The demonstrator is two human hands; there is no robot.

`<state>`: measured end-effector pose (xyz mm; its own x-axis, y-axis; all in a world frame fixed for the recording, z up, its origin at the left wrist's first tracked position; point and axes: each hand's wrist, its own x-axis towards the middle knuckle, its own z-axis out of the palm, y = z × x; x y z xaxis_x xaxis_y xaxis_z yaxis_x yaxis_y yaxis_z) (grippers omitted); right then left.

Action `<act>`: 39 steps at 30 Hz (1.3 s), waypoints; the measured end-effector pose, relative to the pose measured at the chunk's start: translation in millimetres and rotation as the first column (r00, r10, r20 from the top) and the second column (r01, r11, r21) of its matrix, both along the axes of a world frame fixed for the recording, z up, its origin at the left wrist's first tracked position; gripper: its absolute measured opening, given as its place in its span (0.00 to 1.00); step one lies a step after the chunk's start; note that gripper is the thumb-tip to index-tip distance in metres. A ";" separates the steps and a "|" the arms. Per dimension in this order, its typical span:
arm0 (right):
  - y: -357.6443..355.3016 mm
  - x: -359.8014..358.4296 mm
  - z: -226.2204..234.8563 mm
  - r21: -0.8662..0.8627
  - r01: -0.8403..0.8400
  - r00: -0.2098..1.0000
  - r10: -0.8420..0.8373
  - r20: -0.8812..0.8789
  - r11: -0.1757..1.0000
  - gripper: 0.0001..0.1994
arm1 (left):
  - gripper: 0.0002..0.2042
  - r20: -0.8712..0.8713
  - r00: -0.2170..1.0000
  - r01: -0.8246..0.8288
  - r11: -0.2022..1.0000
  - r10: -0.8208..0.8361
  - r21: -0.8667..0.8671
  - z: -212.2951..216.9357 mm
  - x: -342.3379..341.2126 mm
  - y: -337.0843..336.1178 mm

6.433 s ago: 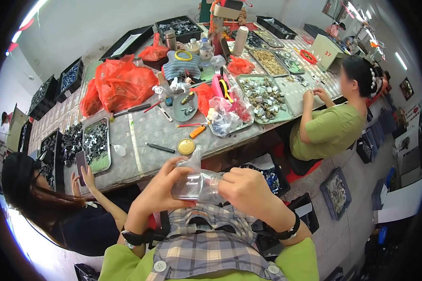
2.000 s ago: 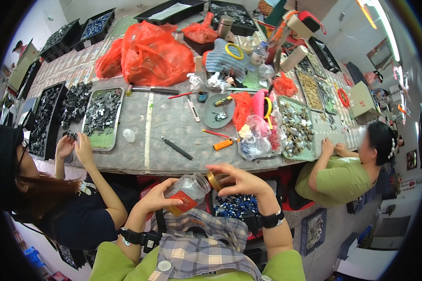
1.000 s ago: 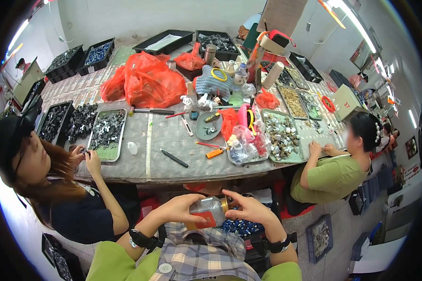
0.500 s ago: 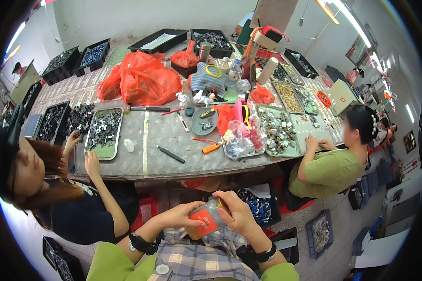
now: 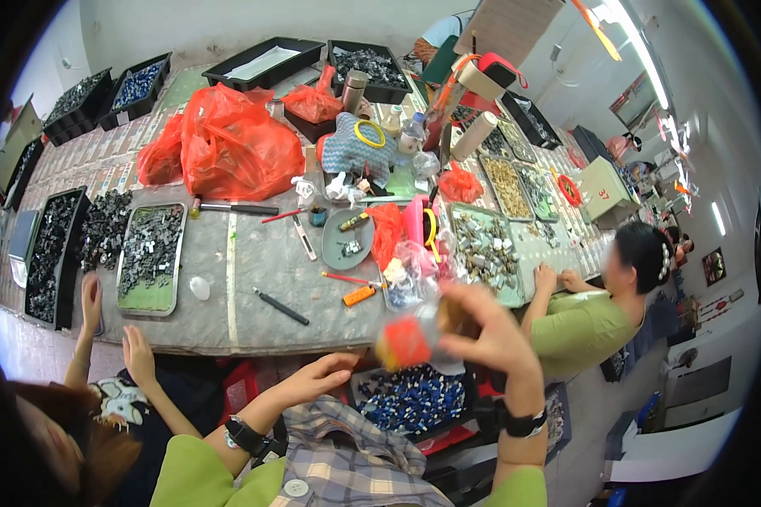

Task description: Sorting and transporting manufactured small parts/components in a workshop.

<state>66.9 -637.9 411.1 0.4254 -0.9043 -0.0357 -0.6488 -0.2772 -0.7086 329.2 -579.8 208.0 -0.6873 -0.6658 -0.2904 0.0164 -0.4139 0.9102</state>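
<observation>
Right hand (image 5: pixel 490 334): raised near the table's near edge, fingers closed around a small clear container with an orange-red label (image 5: pixel 414 338); the container is blurred, so its exact shape cannot be told. A dark watch is worn on this wrist.

Left hand (image 5: pixel 317 378): open and empty, palm up, held lower and to the left of the container, apart from it. A black wristband is worn.

Grey table (image 5: pixel 254 279): long, running from near left to far right.

Large orange-red plastic bags (image 5: pixel 220 152): bunched, far left of centre on the table. A smaller orange-red bag (image 5: pixel 311 101) is placed beyond them, and another (image 5: pixel 461 182) to the right.

Green tray of dark small parts (image 5: pixel 150 258): rectangular, near left. Black trays (image 5: pixel 51 253) are set further left; black bins (image 5: pixel 266 63) are lined along the far edge.

Clear bag of small items (image 5: pixel 410 275): just beyond the raised container, beside a tray of metallic parts (image 5: pixel 482 249).

Orange lighter-shaped item (image 5: pixel 358 296) and black pen (image 5: pixel 281 307): lying near the table's near edge.

Round grey dish (image 5: pixel 347 239): centre of the table.

Crate of blue and white parts (image 5: pixel 414 397): under the table, below the right hand.

Person in green top (image 5: pixel 583 325): seated at right, hands on the table. Another person's hands (image 5: pixel 110 325) are seen at near left.
</observation>
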 end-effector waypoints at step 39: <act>-135.7 129.1 -257.5 0.229 -0.150 0.940 0.211 -0.269 0.962 0.06 | 0.31 0.356 0.383 0.835 0.485 -0.852 0.262 -172.4 41.7 7.5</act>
